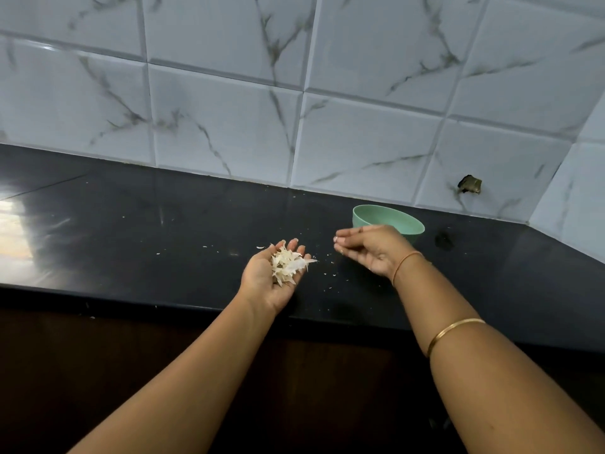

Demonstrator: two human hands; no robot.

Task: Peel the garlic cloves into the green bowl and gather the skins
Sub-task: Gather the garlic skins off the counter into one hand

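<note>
My left hand (273, 276) is palm up over the black counter and cups a pile of pale garlic skins (288, 263) in its palm. My right hand (370, 249) hovers just to the right, its fingers bunched towards the left; whether a small scrap is between the fingertips I cannot tell. The green bowl (389, 219) stands behind my right hand near the wall. Its contents are hidden from this angle.
Small flakes of skin (327, 273) lie scattered on the black counter (147, 231) around and between my hands. A tiled wall (294, 93) rises behind, with a broken hole (469, 185) at the right. The counter's front edge runs below my left wrist.
</note>
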